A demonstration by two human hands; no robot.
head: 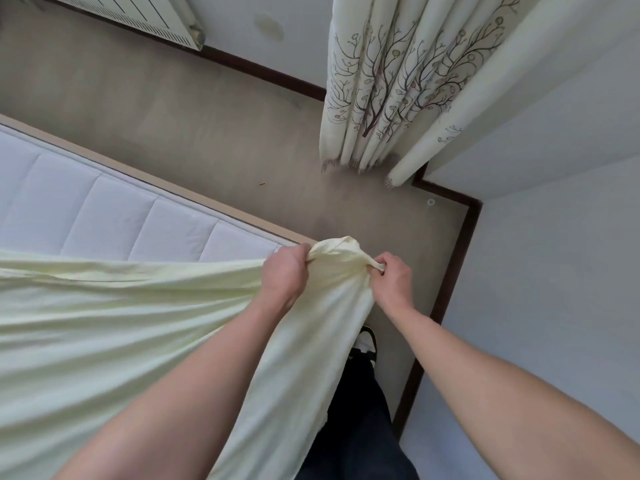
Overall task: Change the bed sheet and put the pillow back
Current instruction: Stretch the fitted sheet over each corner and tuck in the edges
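Both hands close together at the corner of the bed, left hand and right hand each gripping a bunched corner of the pale yellow bed sheet. Sheet stretched leftward over the white quilted mattress, partly covering it. Beyond, beige floor, tree-patterned curtain, radiator.

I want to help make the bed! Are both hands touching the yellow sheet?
Touching. The head view shows the left hand and right hand each gripping the bunched corner of the yellow sheet.
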